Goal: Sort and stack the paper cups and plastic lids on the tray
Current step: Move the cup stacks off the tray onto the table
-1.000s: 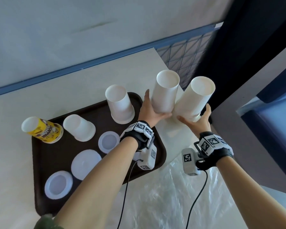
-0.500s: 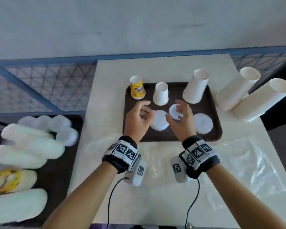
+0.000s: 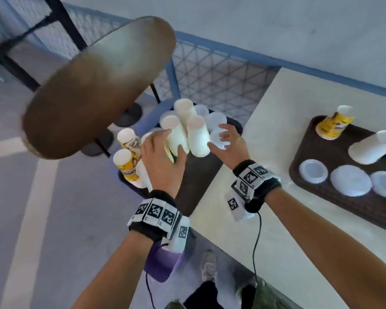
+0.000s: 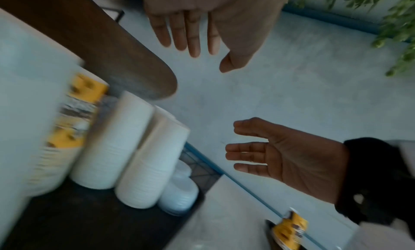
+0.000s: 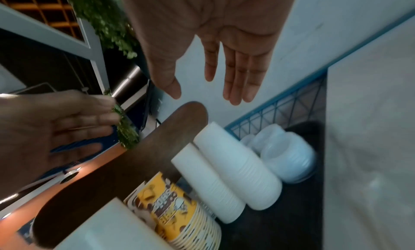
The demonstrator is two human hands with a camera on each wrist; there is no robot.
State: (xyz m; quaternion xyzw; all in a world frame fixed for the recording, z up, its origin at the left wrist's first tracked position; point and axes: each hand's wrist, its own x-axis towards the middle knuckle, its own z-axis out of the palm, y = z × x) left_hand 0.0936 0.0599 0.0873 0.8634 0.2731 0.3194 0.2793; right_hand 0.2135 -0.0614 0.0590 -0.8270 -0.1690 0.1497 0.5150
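Both hands reach over a dark side tray that sits lower than the cream table, just beside its left edge. The left hand is spread, fingers straight and apart, in front of two tall stacks of white paper cups that lean together on that tray — whether the fingertips touch them is hard to tell through the blur. The right hand is likewise spread with straight fingers, holding nothing, near a pile of clear plastic lids behind the white stacks. Stacks of yellow printed cups stand at the tray's left end. Above and to the left, a brown oval tabletop looms, blurred. On the table to the right lies a second brown tray carrying a yellow cup, a white cup tipped on its side, and three lids in a row along its near edge.
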